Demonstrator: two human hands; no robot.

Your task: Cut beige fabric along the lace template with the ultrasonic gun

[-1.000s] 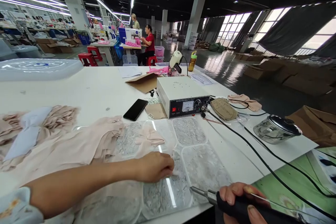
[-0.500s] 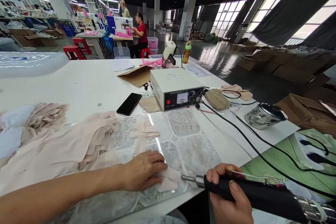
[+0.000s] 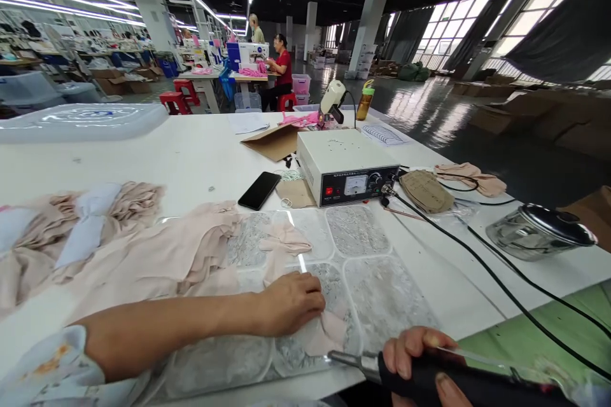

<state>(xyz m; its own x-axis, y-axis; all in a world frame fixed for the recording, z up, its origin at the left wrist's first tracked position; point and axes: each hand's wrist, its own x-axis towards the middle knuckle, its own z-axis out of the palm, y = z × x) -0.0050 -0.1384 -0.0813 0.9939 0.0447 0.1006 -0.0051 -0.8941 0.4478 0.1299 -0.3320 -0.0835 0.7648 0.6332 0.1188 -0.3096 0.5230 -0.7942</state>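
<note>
My left hand [image 3: 292, 305] lies on the patterned clear mat [image 3: 382, 292], its fingers curled together on a small beige fabric piece [image 3: 327, 334]. Part of that piece is hidden under the fingers. In my right hand [image 3: 420, 362] is a black handpiece [image 3: 429, 378] with a slim metal tip, which points left at the fabric's lower edge. Whether the tip touches the cloth I cannot tell. Beyond my left hand lies another beige fabric piece [image 3: 286, 238]. Layered beige fabric [image 3: 162, 248] spreads to the left, beside bundles tied with white bands [image 3: 93, 216].
A white control box [image 3: 346, 156] with a dial stands at the back, its black cable [image 3: 458, 245] running to the right. Near it are a phone [image 3: 259, 191], a brown card pattern [image 3: 426, 191], a glass pot [image 3: 534, 232] and a bottle [image 3: 365, 103]. Two people work farther off.
My view has turned left. The metal tip has gone from the fabric's right edge to its lower edge. My left hand still presses on the same piece.
</note>
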